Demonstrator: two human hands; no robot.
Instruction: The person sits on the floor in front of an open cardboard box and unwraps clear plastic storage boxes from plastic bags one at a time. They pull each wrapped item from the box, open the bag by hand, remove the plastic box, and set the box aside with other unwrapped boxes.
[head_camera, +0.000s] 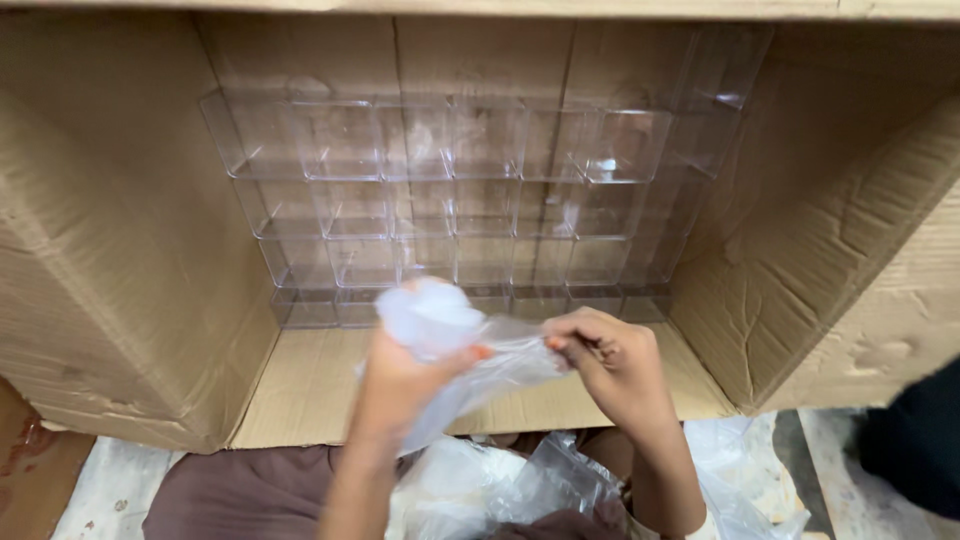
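Soft, even light falls from above and in front; the cardboard box (130, 250) interior stays warm and dim. Faint glare glints on the clear plastic boxes (480, 200). The hands and edges are slightly blurred.

Looks like a packing or warehouse-type work spot rather than a home setup. There's a big, worn cardboard carton (130, 250) lying on its side, and its back is stacked with neat rows of identical clear plastic boxes (470, 200), all the same size. Loose clear plastic bags (500, 490) are piled up in front, and the floor (100, 490) underneath is rough and stained, pretty much bare concrete or stone.
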